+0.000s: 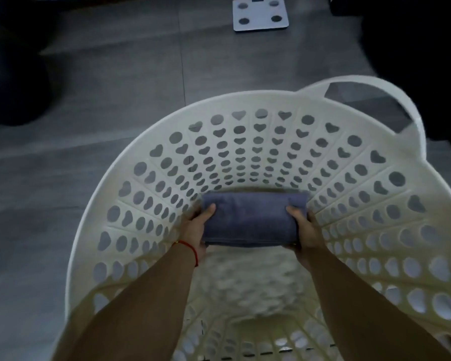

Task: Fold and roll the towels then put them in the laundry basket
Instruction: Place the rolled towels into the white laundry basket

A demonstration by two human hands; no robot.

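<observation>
Both hands reach down into the white laundry basket, whose walls are pierced with round and heart-shaped holes. The left hand grips the left end of a rolled blue-grey towel, thumb on top; the right hand grips its right end likewise. The towel lies crosswise, low inside the basket near the far wall. A red string circles the left wrist. On the grey floor beyond, a white bathroom scale lies well apart.

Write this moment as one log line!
step: placing | left hand: grips towel | right hand: grips towel | towel: rolled, inside laundry basket
</observation>
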